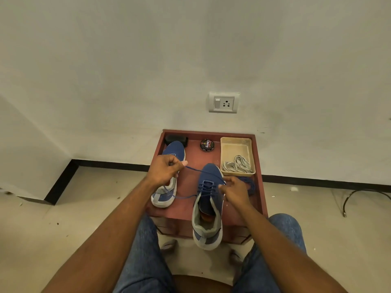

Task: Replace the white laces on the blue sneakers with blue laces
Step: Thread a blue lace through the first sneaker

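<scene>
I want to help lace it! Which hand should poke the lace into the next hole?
Probably the right hand: its fingers already pinch at the eyelets of the near sneaker. The left hand holds the blue lace pulled out, away from the holes.

Knit cloth, painted wood and dull plaster, all of it matt but for one tin.

The two blue sneakers (208, 199) have a woven, knitted-looking cloth upper with a soft grey fleecy lining at the collar and smooth rubbery soles. The blue lace (191, 168) is thin round cord; the white laces (238, 164) look like flat woven tape, lying in a cream plastic tray (224, 153), scuffed and dull. The table (258, 166) is reddish painted wood, flat in finish. The shoe polish tin (207, 144) shows a glossy printed lid. Wall (127, 70) is matt plaster; floor (42, 229) smooth pale tile; jeans (146, 250) faded denim.
</scene>
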